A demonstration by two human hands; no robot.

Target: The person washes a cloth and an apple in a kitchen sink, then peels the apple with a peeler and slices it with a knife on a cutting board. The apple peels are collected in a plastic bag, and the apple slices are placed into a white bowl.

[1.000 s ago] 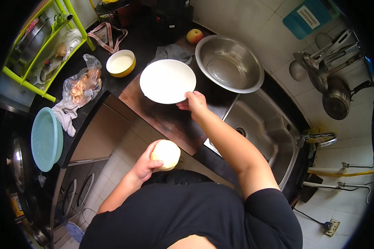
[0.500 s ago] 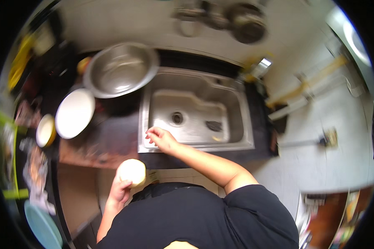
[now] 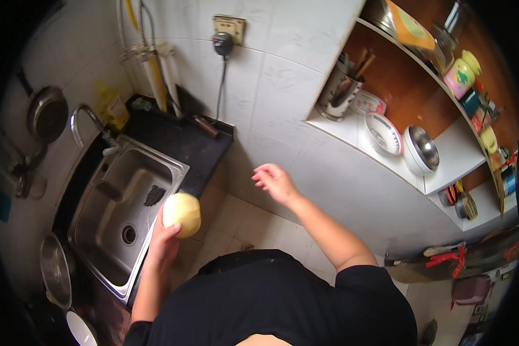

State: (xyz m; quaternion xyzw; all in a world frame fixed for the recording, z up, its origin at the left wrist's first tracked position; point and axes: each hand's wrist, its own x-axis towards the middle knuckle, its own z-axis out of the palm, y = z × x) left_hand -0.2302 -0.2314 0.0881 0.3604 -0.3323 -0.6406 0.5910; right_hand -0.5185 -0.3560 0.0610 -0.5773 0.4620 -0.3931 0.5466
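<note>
My left hand (image 3: pixel 164 247) is closed around a round, pale yellow, potato-like peeled vegetable (image 3: pixel 183 213), its thumb along the lower side. The surface is smooth with flat cut facets. It is held up beside the near rim of the steel sink (image 3: pixel 185 168). Out in front of the white tiled wall, my right hand (image 3: pixel 278 183) hangs in the air, fingers loosely bent and apart, with nothing in it. In the sink, a dark scrubber (image 3: pixel 154 195) lies between the drain (image 3: pixel 129 234) and the rim.
A faucet (image 3: pixel 95 124) and a yellow bottle (image 3: pixel 114 109) stand behind the sink. The black counter (image 3: pixel 184 141) ends at the wall below a plugged socket (image 3: pixel 229 27). On the right, a shelf (image 3: pixel 340 134) holds bowls (image 3: pixel 383 134) and a utensil holder (image 3: pixel 344 95). A metal basin (image 3: pixel 56 271) sits at left.
The view has swung right, from the sink toward the wall and shelf. My right hand has left the sink's near rim. The left hand still holds the yellow vegetable, raised higher.
</note>
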